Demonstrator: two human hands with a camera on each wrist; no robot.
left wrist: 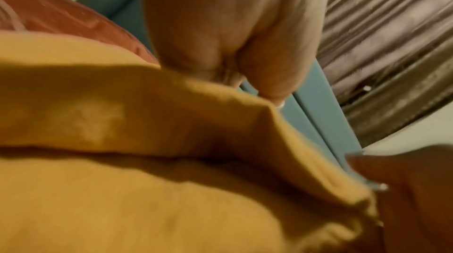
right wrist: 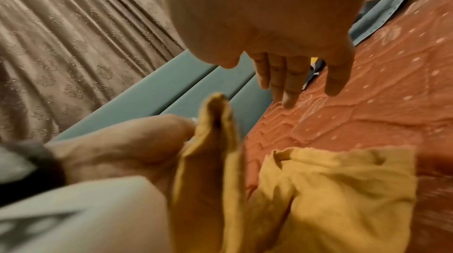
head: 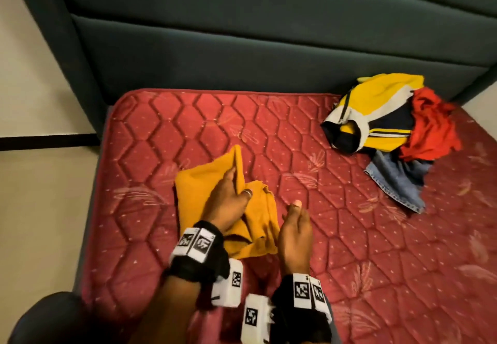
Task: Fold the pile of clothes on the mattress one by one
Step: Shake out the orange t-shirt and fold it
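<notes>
head view is showing the mustard-yellow garment (head: pixel 228 206) lying partly folded on the red quilted mattress (head: pixel 336 222), well apart from the pile of clothes (head: pixel 390 128) that is sitting toward the mattress's far right corner, by the dark green padded headboard (head: pixel 242 34). the left hand (head: pixel 228 201) is resting on the garment with a raised flap standing up against its fingers; the left wrist view is suggesting the fingers are pinching that fold, though the blur is making it hard to be sure. the right hand (head: pixel 294 230) is hovering just beside the garment's right edge, over bare mattress, with its fingers straight, close together and holding nothing, which the right wrist view is confirming.

judging from this, the step in hand is laying the raised flap across the garment. what could be going wrong: with only one hand controlling the cloth, the flap could be slipping back or landing skewed, leaving the crumpled right side bunched underneath; the soft quilting is offering little grip, so the whole piece might be sliding as the fold comes over. the pile, with a yellow, white and navy striped top, a red piece and blue denim, is waiting untouched and loosely heaped.

no brand or readable writing is showing anywhere; the only markings are the black-and-white square codes on the wrist bands (head: pixel 196 244).
</notes>
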